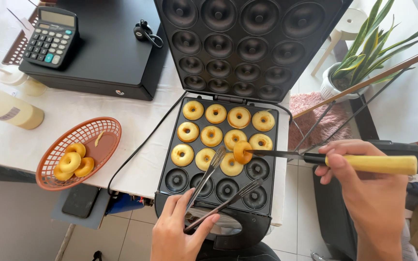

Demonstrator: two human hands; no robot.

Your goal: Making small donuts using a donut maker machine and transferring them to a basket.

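Over the open doughnut maker (218,159), the right hand (364,188) has its fingers wrapped around the yellow handle of a pick (325,158), whose tip lifts one small doughnut (242,152) just above the tray's third row. The left hand (180,227), at the maker's near edge, pinches metal tongs (216,186), their tips apart beside that doughnut. Left of the maker stands an orange basket (59,145) holding more doughnuts.

The doughnut maker (218,159) stands on the table (136,125), with the basket (97,126) to its left. Behind the basket is the cash box (107,53), with a calculator (52,36) on it.
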